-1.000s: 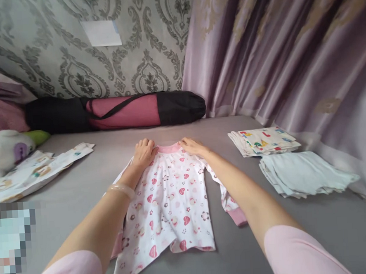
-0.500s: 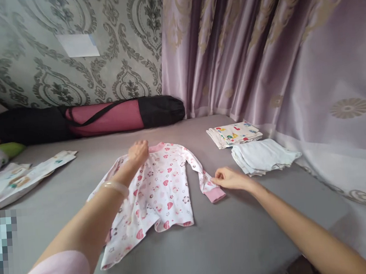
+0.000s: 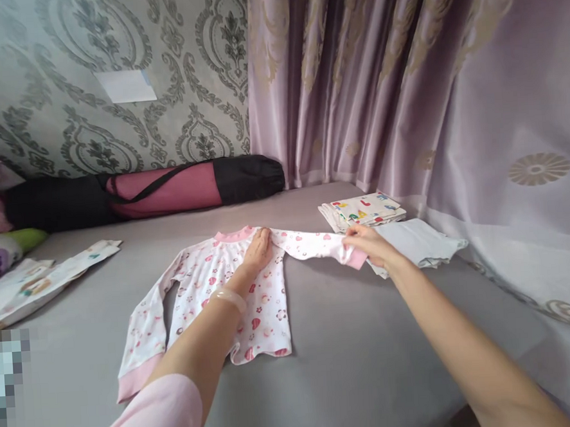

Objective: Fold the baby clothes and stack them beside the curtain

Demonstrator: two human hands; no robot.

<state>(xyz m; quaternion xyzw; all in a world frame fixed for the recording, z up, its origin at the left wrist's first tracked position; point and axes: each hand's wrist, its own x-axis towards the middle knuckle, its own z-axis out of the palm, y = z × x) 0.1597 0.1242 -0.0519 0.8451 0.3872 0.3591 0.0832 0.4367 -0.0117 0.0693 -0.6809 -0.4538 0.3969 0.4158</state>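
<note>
A small long-sleeved shirt [image 3: 269,304], white with pink hearts and pink trim, lies spread on the grey bed sheet [image 3: 352,357]. My left hand [image 3: 258,250] rests flat on its right-hand shoulder, fingers stretched out. Between the thumb and fingers of my right hand [image 3: 371,245] is the sleeve [image 3: 310,243] on that side, pinched just above its pink cuff and pulled out straight to the right. The other sleeve [image 3: 144,325] slants down to the left, partly behind my left forearm. My left arm hides part of the shirt's body and hem.
Behind my right hand are a folded white cloth pile [image 3: 419,241] and a folded letter-print stack [image 3: 366,210]. Printed cloth [image 3: 52,286] and a plush toy [image 3: 0,256] lie at left. A long black-and-red bag [image 3: 167,187] runs along the wall; a purple curtain [image 3: 336,94] hangs at right.
My left hand has moved from the collar's left side to the right shoulder. My right hand has drawn the sleeve up and outward, so it now lies straight. The left sleeve shows more.
</note>
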